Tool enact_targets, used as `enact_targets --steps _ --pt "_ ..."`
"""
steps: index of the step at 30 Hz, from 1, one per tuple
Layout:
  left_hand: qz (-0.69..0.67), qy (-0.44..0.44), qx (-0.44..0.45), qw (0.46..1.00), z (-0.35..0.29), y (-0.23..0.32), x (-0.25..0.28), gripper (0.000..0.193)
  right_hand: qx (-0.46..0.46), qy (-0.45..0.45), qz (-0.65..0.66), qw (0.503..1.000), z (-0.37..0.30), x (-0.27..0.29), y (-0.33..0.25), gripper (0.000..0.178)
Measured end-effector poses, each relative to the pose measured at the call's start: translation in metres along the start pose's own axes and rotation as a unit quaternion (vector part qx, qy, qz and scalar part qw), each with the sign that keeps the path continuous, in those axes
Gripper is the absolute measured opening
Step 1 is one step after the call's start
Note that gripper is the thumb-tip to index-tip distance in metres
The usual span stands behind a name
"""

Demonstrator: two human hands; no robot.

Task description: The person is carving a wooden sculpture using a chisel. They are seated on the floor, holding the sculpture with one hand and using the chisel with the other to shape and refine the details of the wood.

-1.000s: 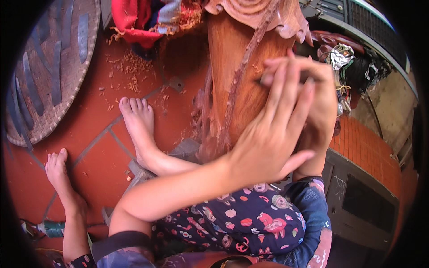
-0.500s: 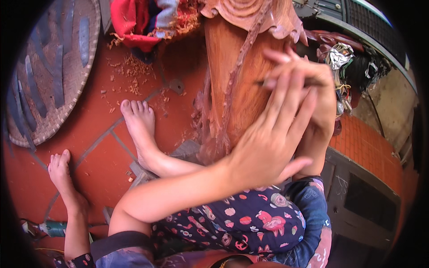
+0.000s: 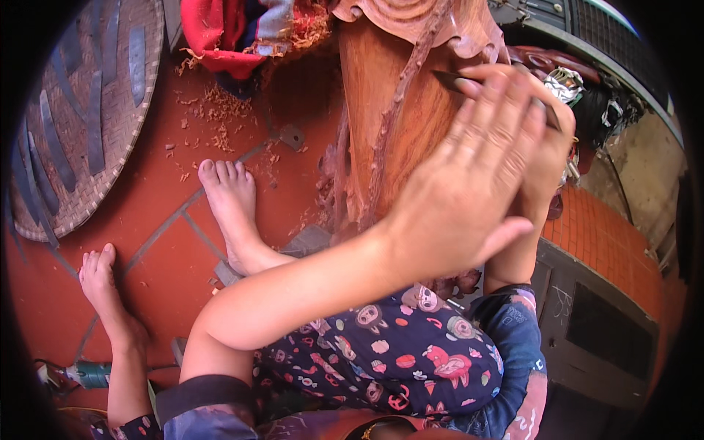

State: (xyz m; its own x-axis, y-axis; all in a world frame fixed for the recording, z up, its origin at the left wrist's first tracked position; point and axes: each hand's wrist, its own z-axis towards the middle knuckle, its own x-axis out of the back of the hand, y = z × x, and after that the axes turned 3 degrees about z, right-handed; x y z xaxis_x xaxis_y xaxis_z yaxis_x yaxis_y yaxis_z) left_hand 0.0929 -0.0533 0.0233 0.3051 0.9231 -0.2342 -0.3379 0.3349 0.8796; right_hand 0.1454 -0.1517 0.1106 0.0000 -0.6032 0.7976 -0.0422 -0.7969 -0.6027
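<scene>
My right hand (image 3: 554, 128) grips a thin dark metal scraper blade (image 3: 446, 79) whose tip sticks out past the fingers. That tip is close to the smooth face of a carved reddish-brown wooden piece (image 3: 367, 95); whether it touches cannot be told. My left hand (image 3: 458, 198) is flat with fingers stretched out, overlapping the right hand and hiding part of it. A knobbly carved branch (image 3: 400, 95) runs down the wood's front, and a wavy carved rim (image 3: 411, 16) tops it.
At the left, a round woven tray (image 3: 121, 165) holds several dark metal strips. Wood shavings (image 3: 220, 121) litter the red tiles near a red cloth (image 3: 202, 40). A green power tool (image 3: 92, 375) lies lower left. Bundled cables (image 3: 612, 114) and a dark panel (image 3: 601, 323) are at right.
Both hands have shifted up and to the right along the wood. More of the scraper blade shows now, nearer the carved rim.
</scene>
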Motion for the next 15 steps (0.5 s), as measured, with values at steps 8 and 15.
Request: enact_targets --steps 8,15 --pt "-0.132 -0.076 0.066 0.986 -0.068 0.040 0.021 0.087 0.000 -0.144 -0.034 0.989 -0.021 0.011 -0.017 0.013" --pt "-0.171 -0.070 0.118 0.976 -0.088 0.023 0.013 0.091 0.059 -0.197 -0.140 0.969 -0.026 -0.006 0.002 0.010"
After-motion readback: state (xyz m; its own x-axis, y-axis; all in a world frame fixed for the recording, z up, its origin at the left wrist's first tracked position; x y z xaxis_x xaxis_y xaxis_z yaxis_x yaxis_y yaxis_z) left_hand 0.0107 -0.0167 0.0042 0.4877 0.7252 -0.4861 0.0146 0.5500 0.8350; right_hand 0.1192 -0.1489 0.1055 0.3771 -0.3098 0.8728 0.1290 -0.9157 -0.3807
